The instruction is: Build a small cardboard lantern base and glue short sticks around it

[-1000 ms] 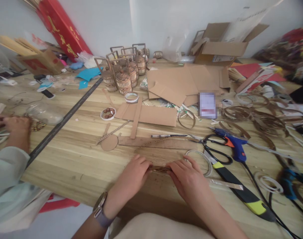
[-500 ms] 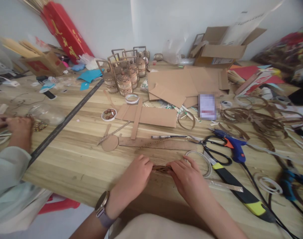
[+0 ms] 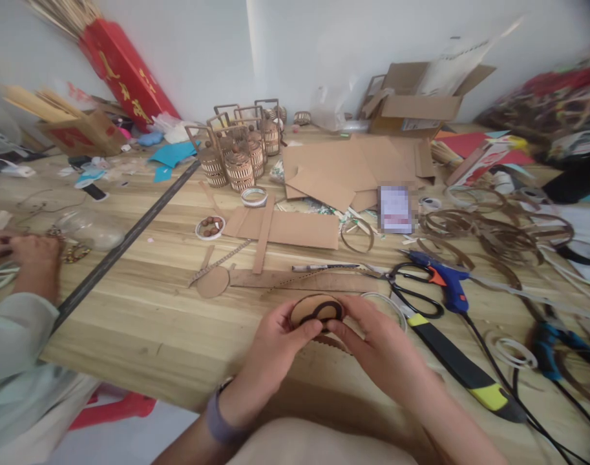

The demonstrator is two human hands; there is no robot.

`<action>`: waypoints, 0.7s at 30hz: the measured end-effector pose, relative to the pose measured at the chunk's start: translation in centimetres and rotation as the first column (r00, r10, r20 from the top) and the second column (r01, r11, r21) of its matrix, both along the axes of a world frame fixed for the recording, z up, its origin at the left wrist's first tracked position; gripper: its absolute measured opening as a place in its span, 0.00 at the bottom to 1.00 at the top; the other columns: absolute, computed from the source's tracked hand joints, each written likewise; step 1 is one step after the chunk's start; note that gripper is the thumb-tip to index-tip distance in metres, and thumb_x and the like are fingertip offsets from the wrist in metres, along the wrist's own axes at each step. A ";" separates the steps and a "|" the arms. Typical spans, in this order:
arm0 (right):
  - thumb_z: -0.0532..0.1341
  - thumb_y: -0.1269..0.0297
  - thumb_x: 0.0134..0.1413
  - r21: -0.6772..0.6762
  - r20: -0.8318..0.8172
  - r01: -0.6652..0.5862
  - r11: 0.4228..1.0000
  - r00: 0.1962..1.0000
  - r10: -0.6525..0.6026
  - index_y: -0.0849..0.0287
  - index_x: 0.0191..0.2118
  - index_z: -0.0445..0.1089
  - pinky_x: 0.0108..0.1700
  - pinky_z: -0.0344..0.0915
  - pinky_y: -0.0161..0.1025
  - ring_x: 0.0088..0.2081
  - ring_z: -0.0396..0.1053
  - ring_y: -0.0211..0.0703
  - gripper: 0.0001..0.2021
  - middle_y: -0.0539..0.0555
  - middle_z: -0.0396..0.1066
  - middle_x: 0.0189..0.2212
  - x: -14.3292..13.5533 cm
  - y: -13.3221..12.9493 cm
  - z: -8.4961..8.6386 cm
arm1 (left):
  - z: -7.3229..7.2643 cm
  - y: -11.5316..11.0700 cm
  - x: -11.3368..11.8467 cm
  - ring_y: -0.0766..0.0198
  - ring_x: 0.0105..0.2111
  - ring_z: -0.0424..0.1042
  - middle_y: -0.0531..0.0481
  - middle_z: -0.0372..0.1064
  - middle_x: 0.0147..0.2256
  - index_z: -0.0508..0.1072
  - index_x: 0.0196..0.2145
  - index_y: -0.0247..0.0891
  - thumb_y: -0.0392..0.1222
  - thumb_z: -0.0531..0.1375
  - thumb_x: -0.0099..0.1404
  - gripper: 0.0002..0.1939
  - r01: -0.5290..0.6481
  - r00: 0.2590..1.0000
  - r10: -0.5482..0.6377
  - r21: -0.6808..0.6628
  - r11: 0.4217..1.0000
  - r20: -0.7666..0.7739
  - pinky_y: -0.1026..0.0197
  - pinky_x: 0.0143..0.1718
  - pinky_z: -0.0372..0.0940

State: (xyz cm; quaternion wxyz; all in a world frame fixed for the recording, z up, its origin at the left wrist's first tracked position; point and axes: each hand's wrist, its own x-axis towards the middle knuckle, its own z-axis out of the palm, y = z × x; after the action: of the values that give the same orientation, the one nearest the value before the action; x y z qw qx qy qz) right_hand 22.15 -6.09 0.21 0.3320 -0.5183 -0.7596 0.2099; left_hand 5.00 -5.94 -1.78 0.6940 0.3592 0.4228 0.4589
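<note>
Between both hands I hold a round cardboard disc (image 3: 305,311) with a dark rim and a dark curved strip on its face. My left hand (image 3: 279,339) grips its left edge, thumb on the face. My right hand (image 3: 372,332) grips the right edge, its thumb close to the other. A thin brown strip (image 3: 336,345) with a notched edge shows just below the disc; whether it is joined to it I cannot tell. Beyond my hands lie a flat cardboard circle (image 3: 213,281), a pen (image 3: 324,267) and black-handled scissors (image 3: 418,290).
A blue glue gun (image 3: 444,281) and a black-and-yellow utility knife (image 3: 464,365) lie on the right, near coiled brown strips (image 3: 508,226). Small lantern-like baskets (image 3: 240,169) stand at the back beside cardboard sheets (image 3: 318,168). At left is another person's hand (image 3: 37,258).
The piece between my hands, seen edge-on before, is now tilted up so its round face shows. My thumbs have come onto its face. The view has shifted slightly.
</note>
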 end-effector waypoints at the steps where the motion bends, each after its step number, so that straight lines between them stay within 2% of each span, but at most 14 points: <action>1: 0.58 0.65 0.61 0.091 0.019 0.062 0.994 0.998 -0.064 0.55 0.47 0.71 0.42 0.70 0.43 0.41 0.75 0.48 0.10 0.54 0.78 0.39 0.0 -0.2 0.0 | 0.1 0.1 0.4 0.63 0.33 0.73 0.48 0.78 0.35 0.78 0.39 0.35 0.43 0.71 0.53 0.16 -0.057 0.998 0.057 -0.006 0.998 0.004 0.65 0.33 0.66; 3: 0.60 0.66 0.60 0.282 0.017 0.190 0.941 0.979 -0.203 0.55 0.48 0.70 0.44 0.69 0.44 0.42 0.74 0.48 0.10 0.56 0.77 0.39 -0.1 -1.1 0.2 | 0.1 0.3 0.7 0.68 0.26 0.69 0.51 0.76 0.30 0.77 0.36 0.35 0.44 0.72 0.52 0.15 -0.179 0.984 0.179 -0.017 0.984 0.014 0.68 0.25 0.62; 4: 0.60 0.67 0.60 0.345 -0.007 0.214 0.914 0.974 -0.226 0.54 0.47 0.70 0.44 0.69 0.43 0.41 0.74 0.47 0.09 0.55 0.76 0.38 -0.1 -1.6 0.4 | 0.2 0.4 0.7 0.69 0.24 0.68 0.52 0.75 0.28 0.77 0.35 0.35 0.45 0.72 0.51 0.16 -0.236 0.971 0.237 -0.031 0.971 0.036 0.69 0.24 0.61; 5: 0.60 0.69 0.59 0.365 -0.035 0.192 0.911 0.981 -0.193 0.54 0.44 0.71 0.43 0.69 0.40 0.39 0.74 0.44 0.08 0.54 0.76 0.36 -0.2 -2.2 0.6 | 0.3 0.5 0.6 0.70 0.24 0.67 0.53 0.74 0.27 0.76 0.34 0.35 0.45 0.73 0.50 0.17 -0.285 0.955 0.288 -0.049 0.957 0.067 0.69 0.23 0.61; 7: 0.60 0.72 0.59 0.256 -0.101 0.041 0.966 0.995 -0.016 0.53 0.38 0.72 0.35 0.69 0.32 0.32 0.74 0.38 0.06 0.51 0.74 0.30 -0.6 -3.2 0.8 | 0.6 0.7 0.5 0.70 0.24 0.68 0.53 0.74 0.28 0.75 0.34 0.35 0.46 0.74 0.48 0.19 -0.348 0.925 0.357 -0.088 0.933 0.130 0.69 0.23 0.62; 8: 0.60 0.71 0.58 0.143 -0.156 -0.036 0.989 0.986 0.058 0.54 0.36 0.72 0.31 0.68 0.30 0.29 0.73 0.36 0.06 0.49 0.74 0.28 -0.8 -3.5 0.8 | 0.7 0.7 0.5 0.70 0.25 0.68 0.53 0.74 0.29 0.74 0.34 0.36 0.45 0.75 0.47 0.20 -0.362 0.915 0.373 -0.098 0.927 0.154 0.69 0.24 0.63; 9: 0.60 0.69 0.59 0.008 -0.228 -0.080 0.997 0.970 0.080 0.54 0.36 0.73 0.28 0.67 0.29 0.27 0.72 0.36 0.04 0.49 0.73 0.25 -1.1 -3.6 0.6 | 0.9 0.6 0.4 0.69 0.25 0.69 0.53 0.74 0.29 0.74 0.35 0.36 0.45 0.75 0.48 0.20 -0.365 0.910 0.377 -0.099 0.926 0.170 0.69 0.24 0.64; 11: 0.62 0.61 0.58 -0.244 -0.397 -0.066 0.968 0.917 -0.038 0.55 0.37 0.73 0.24 0.66 0.30 0.22 0.70 0.36 0.05 0.49 0.73 0.23 -1.4 -3.3 0.0 | 1.2 0.5 0.4 0.69 0.26 0.69 0.53 0.74 0.29 0.73 0.34 0.37 0.44 0.74 0.50 0.18 -0.355 0.912 0.364 -0.079 0.932 0.188 0.69 0.24 0.65; 13: 0.63 0.53 0.56 -0.387 -0.533 -0.017 0.922 0.820 -0.209 0.57 0.36 0.71 0.22 0.66 0.32 0.21 0.69 0.37 0.11 0.50 0.73 0.23 -1.6 -2.8 -0.4 | 1.3 0.2 0.5 0.69 0.26 0.69 0.54 0.73 0.29 0.73 0.34 0.37 0.44 0.73 0.52 0.17 -0.348 0.917 0.352 -0.052 0.936 0.186 0.69 0.24 0.65; 16: 0.65 0.48 0.52 -0.403 -0.617 0.051 0.914 0.722 -0.313 0.56 0.30 0.67 0.24 0.68 0.33 0.21 0.69 0.38 0.16 0.50 0.72 0.22 -1.5 -2.0 -0.2 | 1.0 -0.1 0.4 0.68 0.27 0.70 0.54 0.73 0.30 0.73 0.35 0.37 0.45 0.73 0.52 0.17 -0.350 0.921 0.353 -0.050 0.935 0.165 0.69 0.25 0.66; 21: 0.66 0.48 0.53 -0.345 -0.622 0.148 0.927 0.703 -0.343 0.56 0.31 0.70 0.25 0.69 0.31 0.21 0.69 0.37 0.16 0.47 0.68 0.19 -1.7 -1.5 0.9 | 0.2 -0.3 0.0 0.67 0.27 0.70 0.51 0.75 0.31 0.74 0.36 0.36 0.48 0.73 0.52 0.19 -0.304 0.942 0.309 -0.061 0.951 0.129 0.69 0.23 0.66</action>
State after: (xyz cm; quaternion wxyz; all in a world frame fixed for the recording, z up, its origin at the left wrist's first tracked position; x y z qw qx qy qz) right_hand 20.47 -7.54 1.14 0.5351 -0.5446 -0.4754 0.4371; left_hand 5.04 -6.26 -1.60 0.6486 0.2426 0.4343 0.5761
